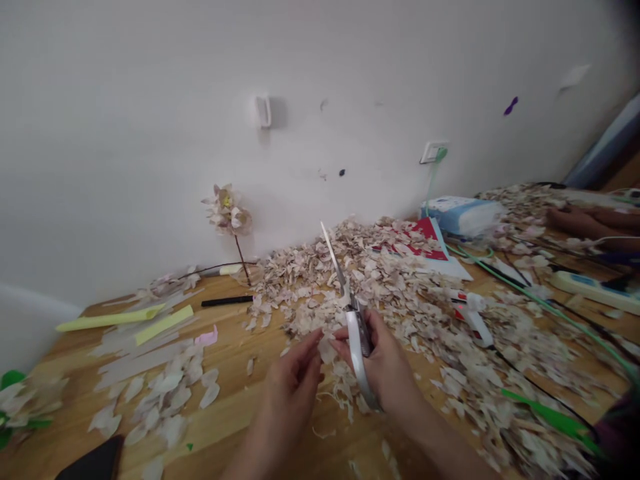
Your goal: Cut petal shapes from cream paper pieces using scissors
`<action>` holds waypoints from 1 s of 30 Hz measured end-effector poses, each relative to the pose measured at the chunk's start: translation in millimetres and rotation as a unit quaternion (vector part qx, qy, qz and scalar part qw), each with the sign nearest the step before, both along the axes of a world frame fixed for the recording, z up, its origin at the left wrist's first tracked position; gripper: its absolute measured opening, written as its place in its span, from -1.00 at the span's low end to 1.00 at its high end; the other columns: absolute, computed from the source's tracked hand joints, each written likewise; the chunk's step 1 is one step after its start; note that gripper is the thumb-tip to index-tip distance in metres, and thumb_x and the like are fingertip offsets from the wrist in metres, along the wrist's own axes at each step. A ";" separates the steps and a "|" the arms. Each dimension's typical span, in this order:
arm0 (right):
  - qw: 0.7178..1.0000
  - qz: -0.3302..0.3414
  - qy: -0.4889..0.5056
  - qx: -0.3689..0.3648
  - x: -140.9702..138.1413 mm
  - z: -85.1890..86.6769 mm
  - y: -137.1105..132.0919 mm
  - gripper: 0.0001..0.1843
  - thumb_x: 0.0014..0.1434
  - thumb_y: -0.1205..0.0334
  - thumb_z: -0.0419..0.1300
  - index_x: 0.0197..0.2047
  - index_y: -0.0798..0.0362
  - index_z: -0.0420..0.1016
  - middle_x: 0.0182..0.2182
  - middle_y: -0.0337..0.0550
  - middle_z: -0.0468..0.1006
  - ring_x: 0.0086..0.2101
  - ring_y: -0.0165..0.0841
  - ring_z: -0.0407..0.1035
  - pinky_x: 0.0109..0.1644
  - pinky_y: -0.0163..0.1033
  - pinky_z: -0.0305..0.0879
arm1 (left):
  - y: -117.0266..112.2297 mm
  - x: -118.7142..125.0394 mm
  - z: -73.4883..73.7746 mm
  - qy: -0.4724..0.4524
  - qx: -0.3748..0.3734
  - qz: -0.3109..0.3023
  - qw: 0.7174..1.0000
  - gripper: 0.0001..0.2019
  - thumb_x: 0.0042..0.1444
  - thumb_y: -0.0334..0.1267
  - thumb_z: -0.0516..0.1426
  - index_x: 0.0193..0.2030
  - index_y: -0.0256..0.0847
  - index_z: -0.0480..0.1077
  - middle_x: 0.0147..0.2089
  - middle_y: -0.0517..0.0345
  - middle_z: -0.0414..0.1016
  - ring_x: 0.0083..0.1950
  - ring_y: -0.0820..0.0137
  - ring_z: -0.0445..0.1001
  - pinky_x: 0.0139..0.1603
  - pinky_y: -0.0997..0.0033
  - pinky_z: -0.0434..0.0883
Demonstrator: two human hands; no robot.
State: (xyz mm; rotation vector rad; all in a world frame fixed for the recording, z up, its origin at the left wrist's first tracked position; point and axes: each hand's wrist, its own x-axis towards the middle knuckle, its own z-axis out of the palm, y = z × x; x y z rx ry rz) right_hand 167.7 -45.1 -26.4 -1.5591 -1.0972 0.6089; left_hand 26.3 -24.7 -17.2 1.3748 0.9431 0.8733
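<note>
Yellow strips [163, 325]: these lay left of centre on the wooden table [235, 373], above a scatter of loose petals [170, 393].
Flower [227, 210]: it stood tilted near the wall, left of centre; its thin stem looked easily knocked.
Left hand [295, 380]: low in the centre, fingers curled, tips drawn close to the thumb; whether they pinched anything, I could not tell.
Pale petal [327, 351]: it showed between the two hands, lower centre. It looked thin, so uneven pulling could have torn it.
Scissors [354, 327]: they were in the right hand, blades pointing up the frame and seemingly together. A turn of that wrist could have swung the tips toward the other fingers.
Petal heap [370, 270]: it spread behind the blades; a low sweep could have scattered it.
Right hand [387, 363]: closed around the scissors' handles, thumb and fingertip nearly meeting at the petal. Holding both could have loosened either grip.
Glue gun [475, 320]: right of centre, among petals; if hot, it could have scorched them.
</note>
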 end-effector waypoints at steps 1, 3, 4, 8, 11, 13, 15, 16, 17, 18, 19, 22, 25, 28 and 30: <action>1.000 0.001 -0.001 0.001 -0.6 -0.3 0.4 -0.73 -0.09 0.10 0.20 -0.35 -0.04 0.21 -0.52 -0.27 0.43 -0.47 -0.29 0.38 -0.34 -0.21 0.32 | 0.4 0.2 0.0 -0.017 -0.007 0.003 1.000 -0.60 -0.01 -0.17 0.15 0.01 -0.16 0.39 -0.26 0.08 0.57 -0.22 0.32 0.50 -0.21 0.34 0.44; 1.000 0.007 0.001 0.001 -2.5 -0.8 1.2 -0.74 -0.10 0.13 0.20 -0.35 -0.05 0.21 -0.55 -0.31 0.40 -0.48 -0.30 0.38 -0.34 -0.21 0.32 | 1.9 0.9 -0.3 -0.054 -0.028 0.016 0.998 -0.58 -0.07 -0.18 0.20 -0.01 -0.18 0.39 -0.20 0.03 0.56 -0.19 0.31 0.50 -0.22 0.37 0.43; 1.000 0.012 0.003 0.001 -3.7 -1.0 1.7 -0.75 -0.10 0.14 0.20 -0.35 -0.05 0.21 -0.56 -0.33 0.39 -0.49 -0.30 0.37 -0.34 -0.22 0.32 | 3.0 1.3 -0.6 -0.065 -0.040 0.022 0.997 -0.58 -0.09 -0.18 0.22 -0.04 -0.19 0.40 -0.20 0.01 0.56 -0.20 0.30 0.51 -0.25 0.39 0.43; 1.000 0.024 0.019 0.001 -8.1 -3.1 3.6 -0.74 -0.07 0.13 0.21 -0.33 -0.06 0.20 -0.53 -0.31 0.43 -0.49 -0.33 0.38 -0.38 -0.26 0.32 | 6.4 2.4 1.4 -0.050 -0.074 0.037 0.995 -0.71 -0.10 -0.14 0.23 -0.24 -0.23 0.44 -0.30 0.02 0.58 -0.31 0.34 0.53 -0.38 0.47 0.42; 0.999 0.024 0.031 -0.003 -8.2 -5.4 5.4 -0.71 -0.08 0.10 0.22 -0.31 -0.06 0.22 -0.50 -0.28 0.47 -0.48 -0.31 0.39 -0.39 -0.26 0.33 | 6.6 1.9 6.6 -0.026 -0.091 0.010 0.995 -0.75 -0.08 -0.13 0.22 -0.28 -0.24 0.46 -0.35 0.06 0.59 -0.34 0.39 0.52 -0.40 0.52 0.40; 0.999 0.022 0.035 -0.008 -7.2 -6.6 6.6 -0.69 -0.10 0.10 0.25 -0.31 -0.05 0.23 -0.53 -0.30 0.46 -0.50 -0.32 0.38 -0.40 -0.25 0.32 | 6.2 1.5 9.3 -0.017 -0.105 -0.015 0.994 -0.75 -0.08 -0.14 0.22 -0.28 -0.23 0.46 -0.37 0.08 0.59 -0.34 0.40 0.53 -0.40 0.54 0.40; 0.999 0.022 0.037 -0.010 -6.3 -7.4 7.6 -0.69 -0.12 0.14 0.26 -0.32 -0.06 0.24 -0.56 -0.34 0.44 -0.53 -0.34 0.36 -0.41 -0.26 0.31 | 6.0 1.3 10.0 -0.012 -0.113 -0.027 0.993 -0.76 -0.09 -0.15 0.23 -0.30 -0.24 0.46 -0.37 0.07 0.58 -0.33 0.38 0.53 -0.41 0.54 0.39; 0.999 0.024 0.039 -0.010 -6.1 -7.6 7.8 -0.70 -0.13 0.15 0.26 -0.33 -0.06 0.24 -0.58 -0.36 0.43 -0.55 -0.35 0.35 -0.42 -0.27 0.31 | 6.0 1.3 9.7 -0.011 -0.114 -0.028 0.993 -0.76 -0.09 -0.14 0.23 -0.32 -0.24 0.46 -0.37 0.07 0.58 -0.32 0.37 0.53 -0.41 0.54 0.39; 0.999 0.026 0.041 -0.009 -6.1 -7.9 8.0 -0.71 -0.13 0.16 0.26 -0.34 -0.06 0.24 -0.59 -0.37 0.43 -0.56 -0.36 0.34 -0.42 -0.27 0.30 | 6.1 1.3 9.1 -0.010 -0.117 -0.029 0.993 -0.76 -0.09 -0.12 0.23 -0.33 -0.25 0.45 -0.36 0.06 0.58 -0.31 0.36 0.53 -0.41 0.53 0.39; 0.999 0.027 0.044 -0.009 -6.3 -8.0 8.1 -0.72 -0.13 0.16 0.26 -0.35 -0.06 0.23 -0.59 -0.37 0.43 -0.55 -0.36 0.34 -0.43 -0.28 0.30 | 6.2 1.3 8.6 -0.008 -0.120 -0.028 0.992 -0.75 -0.08 -0.11 0.22 -0.34 -0.25 0.45 -0.37 0.06 0.58 -0.32 0.35 0.54 -0.41 0.52 0.40; 0.998 0.027 0.048 -0.008 -6.7 -8.0 8.1 -0.72 -0.13 0.15 0.25 -0.36 -0.06 0.23 -0.60 -0.37 0.42 -0.55 -0.35 0.35 -0.43 -0.28 0.29 | 6.3 1.3 8.3 -0.007 -0.123 -0.027 0.992 -0.74 -0.08 -0.09 0.21 -0.35 -0.26 0.44 -0.37 0.05 0.58 -0.32 0.35 0.54 -0.41 0.51 0.40; 0.998 0.018 0.058 -0.008 -7.8 -6.3 8.1 -0.70 -0.14 0.13 0.24 -0.33 -0.05 0.23 -0.58 -0.35 0.43 -0.51 -0.32 0.37 -0.43 -0.27 0.30 | 6.4 1.3 9.2 -0.007 -0.126 -0.017 0.992 -0.71 -0.09 -0.05 0.20 -0.38 -0.27 0.43 -0.40 0.05 0.57 -0.34 0.35 0.53 -0.43 0.49 0.41; 0.998 0.011 0.067 -0.010 -8.4 -2.4 8.3 -0.67 -0.16 0.08 0.24 -0.34 -0.04 0.23 -0.53 -0.29 0.44 -0.50 -0.30 0.37 -0.42 -0.23 0.31 | 5.9 0.9 12.7 0.001 -0.131 0.001 0.991 -0.70 -0.15 -0.04 0.23 -0.41 -0.28 0.43 -0.44 0.07 0.55 -0.36 0.35 0.52 -0.47 0.51 0.40; 0.997 0.011 0.072 -0.010 -8.8 1.6 8.4 -0.65 -0.20 0.07 0.25 -0.36 -0.04 0.21 -0.52 -0.26 0.45 -0.49 -0.27 0.37 -0.38 -0.18 0.32 | 4.9 0.5 14.9 0.011 -0.137 0.011 0.990 -0.71 -0.18 -0.07 0.25 -0.45 -0.28 0.43 -0.47 0.08 0.54 -0.37 0.36 0.51 -0.49 0.52 0.40; 0.997 0.018 0.074 -0.010 -9.8 3.7 8.4 -0.64 -0.21 0.08 0.26 -0.37 -0.04 0.21 -0.53 -0.26 0.46 -0.49 -0.28 0.37 -0.38 -0.19 0.31 | 4.4 0.4 14.6 0.007 -0.126 0.012 0.992 -0.73 -0.16 -0.09 0.25 -0.40 -0.27 0.45 -0.44 0.09 0.55 -0.38 0.38 0.50 -0.50 0.52 0.40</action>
